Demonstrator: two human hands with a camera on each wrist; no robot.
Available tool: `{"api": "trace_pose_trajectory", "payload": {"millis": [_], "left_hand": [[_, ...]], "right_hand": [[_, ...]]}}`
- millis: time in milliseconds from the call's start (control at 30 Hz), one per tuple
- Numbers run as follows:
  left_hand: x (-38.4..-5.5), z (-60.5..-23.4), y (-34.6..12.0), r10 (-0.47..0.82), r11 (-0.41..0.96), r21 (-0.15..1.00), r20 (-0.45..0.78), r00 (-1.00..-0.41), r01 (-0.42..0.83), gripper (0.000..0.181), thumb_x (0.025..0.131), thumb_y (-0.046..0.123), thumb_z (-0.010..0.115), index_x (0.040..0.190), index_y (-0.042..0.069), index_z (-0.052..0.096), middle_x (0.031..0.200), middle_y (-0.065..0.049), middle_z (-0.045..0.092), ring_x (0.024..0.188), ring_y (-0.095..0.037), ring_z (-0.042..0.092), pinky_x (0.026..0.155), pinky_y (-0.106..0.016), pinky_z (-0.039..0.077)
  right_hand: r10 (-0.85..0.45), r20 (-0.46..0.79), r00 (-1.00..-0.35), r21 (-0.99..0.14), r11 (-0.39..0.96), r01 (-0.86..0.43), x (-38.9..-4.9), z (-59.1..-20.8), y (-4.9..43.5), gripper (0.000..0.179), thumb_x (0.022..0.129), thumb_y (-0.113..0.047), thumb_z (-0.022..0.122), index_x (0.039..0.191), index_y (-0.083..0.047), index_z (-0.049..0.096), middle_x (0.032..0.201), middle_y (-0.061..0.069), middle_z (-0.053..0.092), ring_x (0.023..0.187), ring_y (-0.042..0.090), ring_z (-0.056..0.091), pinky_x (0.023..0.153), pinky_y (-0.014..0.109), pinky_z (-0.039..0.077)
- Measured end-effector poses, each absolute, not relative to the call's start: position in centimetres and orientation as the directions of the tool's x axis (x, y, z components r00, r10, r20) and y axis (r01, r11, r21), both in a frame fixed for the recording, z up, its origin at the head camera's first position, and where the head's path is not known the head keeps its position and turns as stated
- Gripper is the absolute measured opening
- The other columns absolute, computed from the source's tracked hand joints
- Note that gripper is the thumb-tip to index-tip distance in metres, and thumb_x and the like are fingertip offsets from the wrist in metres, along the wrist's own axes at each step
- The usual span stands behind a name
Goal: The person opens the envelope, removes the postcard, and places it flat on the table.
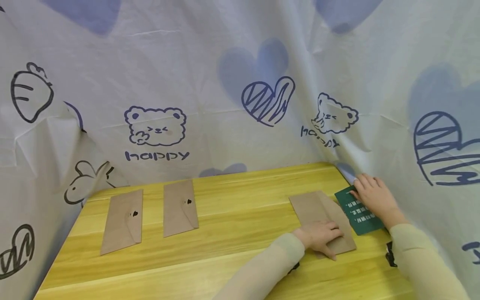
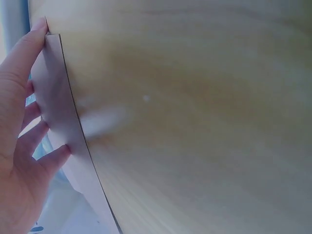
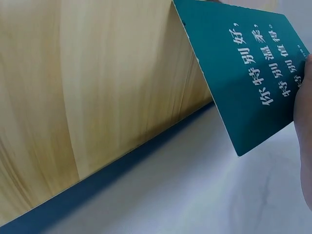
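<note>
Card (image 1: 361, 216) right of three envelopes (image 1: 177, 216)

A hand could pass over the tabletop (image 1: 243, 208) between the middle envelope (image 1: 178, 212) and the right envelope (image 1: 307, 206) — where the left hand (image 1: 320, 235) rests — but the right hand (image 1: 376, 198), green card (image 1: 361, 218) and hanging sheet (image 1: 397, 137) block the right edge.

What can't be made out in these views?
- Head: part of the rightmost envelope, under the left hand.
- Head: what the black object is, partly behind the right sleeve.
- Right wrist: the smallest print on the green card, too tiny.
- Right wrist: most of the right hand, beyond the right edge.
</note>
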State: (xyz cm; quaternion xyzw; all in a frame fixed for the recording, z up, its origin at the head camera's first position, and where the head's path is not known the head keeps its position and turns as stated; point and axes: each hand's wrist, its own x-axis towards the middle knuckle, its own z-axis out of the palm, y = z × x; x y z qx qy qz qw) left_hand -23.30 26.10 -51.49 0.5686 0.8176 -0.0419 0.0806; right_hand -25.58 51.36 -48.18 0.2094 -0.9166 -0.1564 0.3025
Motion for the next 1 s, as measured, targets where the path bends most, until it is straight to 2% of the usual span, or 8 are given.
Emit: {"api": "trace_pose_trajectory", "payload": {"millis": [300, 533, 700, 900, 1000], "left_hand": [[-23.3, -52.0, 25.8, 0.903, 0.382, -0.012, -0.207, -0.376, 0.924, 0.071, 0.082, 0.073, 0.055, 0.144, 0.041, 0.039, 0.138, 0.021, 0.041, 0.123, 0.004, 0.043, 0.102, -0.011, 0.038], [-23.4, -52.2, 25.6, 0.913, 0.367, -0.018, -0.186, -0.364, 0.93, 0.069, 0.084, 0.072, 0.054, 0.145, 0.04, 0.04, 0.148, 0.018, 0.037, 0.137, 0.001, 0.035, 0.112, -0.014, 0.029], [-23.5, -52.2, 25.3, 0.909, 0.376, -0.024, -0.182, -0.374, 0.926, 0.072, 0.085, 0.072, 0.052, 0.147, 0.039, 0.038, 0.152, 0.015, 0.035, 0.14, -0.001, 0.033, 0.114, -0.015, 0.028], [-23.4, -52.2, 25.1, 0.912, 0.368, -0.055, -0.173, -0.372, 0.928, 0.072, 0.085, 0.073, 0.05, 0.147, 0.038, 0.038, 0.151, 0.015, 0.037, 0.14, -0.002, 0.035, 0.114, -0.016, 0.029], [-23.4, -52.2, 25.0, 0.915, 0.364, -0.059, -0.165, -0.368, 0.93, 0.071, 0.085, 0.073, 0.05, 0.146, 0.038, 0.04, 0.15, 0.015, 0.038, 0.139, -0.002, 0.036, 0.114, -0.017, 0.029]], "right_hand": [[-0.458, 0.484, -0.746, 0.406, 0.872, -0.272, -25.3, -48.8, 51.9, 0.058, 0.106, -0.046, 0.012, 0.102, 0.001, 0.046, 0.109, 0.023, 0.051, 0.107, 0.04, 0.049, 0.084, 0.055, 0.044], [-0.428, 0.517, -0.741, 0.381, 0.891, -0.249, -25.5, -49.9, 52.1, 0.057, 0.106, -0.046, 0.015, 0.1, 0.002, 0.044, 0.108, 0.024, 0.051, 0.105, 0.041, 0.049, 0.082, 0.056, 0.043], [-0.4, 0.558, -0.727, 0.358, 0.906, -0.224, -26.3, -51.3, 52.0, 0.056, 0.106, -0.046, 0.018, 0.098, 0.003, 0.044, 0.106, 0.026, 0.052, 0.099, 0.043, 0.051, 0.079, 0.058, 0.043], [-0.346, 0.528, -0.776, 0.333, 0.925, -0.185, -26.5, -53.2, 51.9, 0.062, 0.105, -0.049, 0.011, 0.106, 0.002, 0.046, 0.111, 0.026, 0.051, 0.101, 0.042, 0.05, 0.08, 0.057, 0.042], [-0.314, 0.514, -0.798, 0.322, 0.933, -0.159, -26.4, -53.8, 51.8, 0.053, 0.106, -0.046, 0.02, 0.105, 0.001, 0.044, 0.111, 0.026, 0.049, 0.102, 0.042, 0.047, 0.078, 0.056, 0.04]]}}
